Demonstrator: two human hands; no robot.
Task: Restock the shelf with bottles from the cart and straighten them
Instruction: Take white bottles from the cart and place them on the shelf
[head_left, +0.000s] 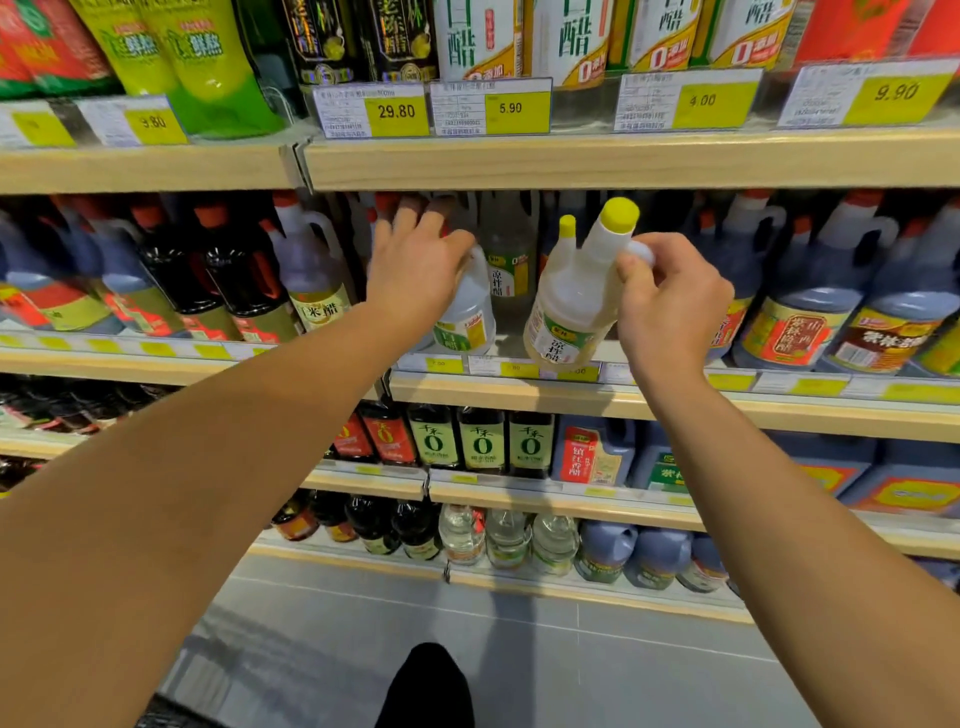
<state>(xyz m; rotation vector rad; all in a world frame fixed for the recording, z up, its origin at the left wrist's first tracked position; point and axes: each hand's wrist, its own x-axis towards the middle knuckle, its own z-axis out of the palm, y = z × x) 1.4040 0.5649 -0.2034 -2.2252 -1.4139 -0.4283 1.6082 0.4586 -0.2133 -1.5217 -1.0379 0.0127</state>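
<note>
Wood-edged shelf (571, 400) holds glossy plastic jugs; left hand (415, 270) curls over a clear white-vinegar jug (467, 312) standing there; right hand (670, 306) grips the handle of a tilted yellow-capped vinegar bottle (576, 301) at the shelf's front edge

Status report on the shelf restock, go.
Right hand grips tilted yellow-capped bottle by handle. Left hand on white jug. Slot between them free.

A pale yellowish bottle (574, 296) with a yellow cap and green label tilts toward one o'clock, above yellow price tags (519, 370) on the light wood shelf (571, 402).
</note>
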